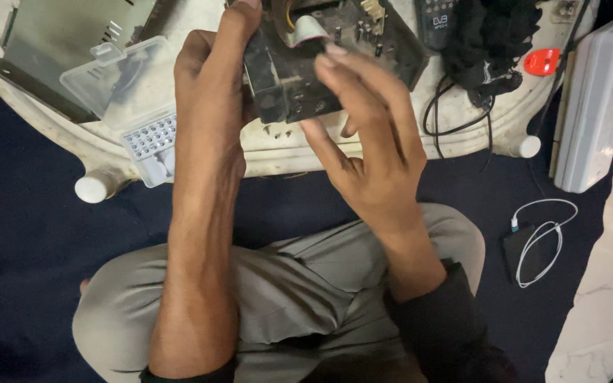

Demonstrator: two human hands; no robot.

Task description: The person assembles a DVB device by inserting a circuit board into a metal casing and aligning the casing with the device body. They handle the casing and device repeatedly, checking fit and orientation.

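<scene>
Black open electronics box (pixel 299 78) with a circuit board inside sits tipped up at the near edge of the low white round table (pixel 285 152), held between two hands. The left hand (pixel 211 92) wraps around the box's left side, fingers curled up over its top edge, gripping it. The right hand (pixel 367 142) is mostly open, its long fingers spread and the tips pressing on the front of the box near a flat grey cable (pixel 308 30). Just left of the hands lies a clear plastic case (pixel 125 81) with a small white tray of bits (pixel 152 142). A black remote (pixel 438 21) and black wires (pixel 462 106) lie on the table to the right. On the dark floor, well off to the right, rests a black phone with a white cord (pixel 533 245).
</scene>
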